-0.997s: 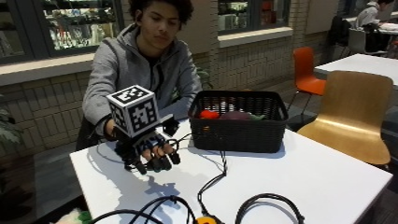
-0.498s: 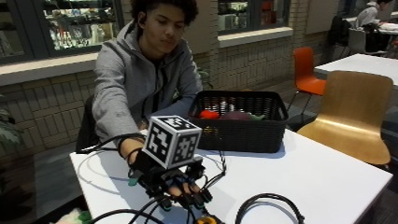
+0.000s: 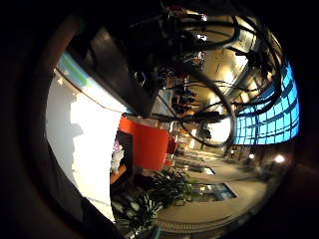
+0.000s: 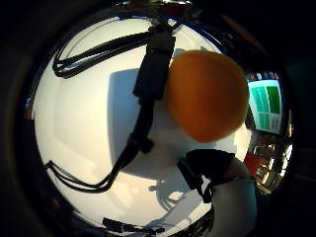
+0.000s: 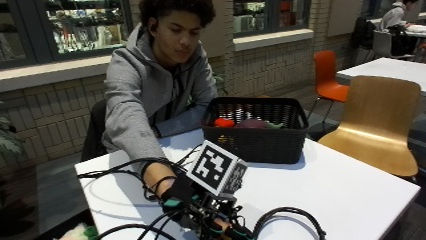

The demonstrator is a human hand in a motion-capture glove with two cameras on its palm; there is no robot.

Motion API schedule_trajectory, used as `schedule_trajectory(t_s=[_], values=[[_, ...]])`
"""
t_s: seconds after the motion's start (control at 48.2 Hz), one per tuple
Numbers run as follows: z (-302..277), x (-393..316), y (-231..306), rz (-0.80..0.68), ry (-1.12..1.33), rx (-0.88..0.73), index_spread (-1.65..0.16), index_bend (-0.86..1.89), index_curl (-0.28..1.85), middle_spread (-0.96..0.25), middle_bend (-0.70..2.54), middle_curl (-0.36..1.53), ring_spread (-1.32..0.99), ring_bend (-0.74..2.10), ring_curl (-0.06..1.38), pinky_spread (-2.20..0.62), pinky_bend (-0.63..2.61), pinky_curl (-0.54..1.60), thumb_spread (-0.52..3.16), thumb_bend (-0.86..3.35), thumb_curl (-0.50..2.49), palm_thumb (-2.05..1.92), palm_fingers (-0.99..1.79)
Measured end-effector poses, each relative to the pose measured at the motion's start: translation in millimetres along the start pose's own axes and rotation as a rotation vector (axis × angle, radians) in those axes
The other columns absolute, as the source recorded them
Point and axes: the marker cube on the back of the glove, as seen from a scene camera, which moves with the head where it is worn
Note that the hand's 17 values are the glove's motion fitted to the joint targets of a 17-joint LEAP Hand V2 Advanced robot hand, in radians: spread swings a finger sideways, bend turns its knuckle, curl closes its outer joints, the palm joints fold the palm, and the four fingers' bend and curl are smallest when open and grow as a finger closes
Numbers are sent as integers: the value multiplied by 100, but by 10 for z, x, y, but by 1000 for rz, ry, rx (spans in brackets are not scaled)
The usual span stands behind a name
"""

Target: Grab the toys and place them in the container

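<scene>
My gloved right hand (image 5: pixel 190 202) reaches down to the white table (image 5: pixel 333 185) near its front edge, fingers pointing down among black cables. An orange round toy (image 4: pixel 207 96) lies on the table right under the palm, beside a gloved finger (image 4: pixel 210 165) that is not curled round it. In the outside view the hand hides most of this toy. The black basket (image 5: pixel 259 142) stands at the back of the table and holds a red toy (image 5: pixel 223 122) and a purple toy (image 5: pixel 251 123).
Black cables (image 5: pixel 289 217) loop over the table's front, and a thick one (image 4: pixel 148 84) lies against the orange toy. A pale fuzzy thing (image 5: pixel 78 233) shows at the front left corner. A wooden chair (image 5: pixel 379 125) stands to the right.
My hand has moved from left of the basket toward the table's front edge and dropped low over the orange toy. The basket has not moved.
</scene>
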Motion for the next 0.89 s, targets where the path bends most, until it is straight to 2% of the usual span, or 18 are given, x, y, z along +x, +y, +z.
schedule_trajectory(t_s=[0.145,0.311,0.353,0.457,0.54,0.685,0.893], values=[[-4,-20,-87,-37,19,-68,-35,28,44,3,9,21,-5,9,11,2,33,32,124,-2,31,30,-27],[24,-57,-162,-26,95,-113,-40,41,48,3,6,18,-4,6,7,2,33,33,122,-2,31,28,-30],[14,-76,-159,-25,105,-87,-42,52,50,3,4,16,-4,5,6,2,31,33,121,-2,31,27,-29],[-6,-111,-129,-33,115,-32,-45,104,63,2,1,12,-3,0,2,2,23,31,121,-1,31,28,-21],[-4,-145,-86,-48,105,1,-41,129,70,1,5,11,-3,3,0,2,21,31,125,1,31,31,-21],[-2,-179,-28,-45,67,31,-34,147,74,-2,12,13,-4,6,-1,2,19,32,133,2,31,35,-20],[-29,-198,99,-37,39,59,-28,153,72,-5,13,16,-5,9,0,2,19,32,142,5,31,41,-20]])
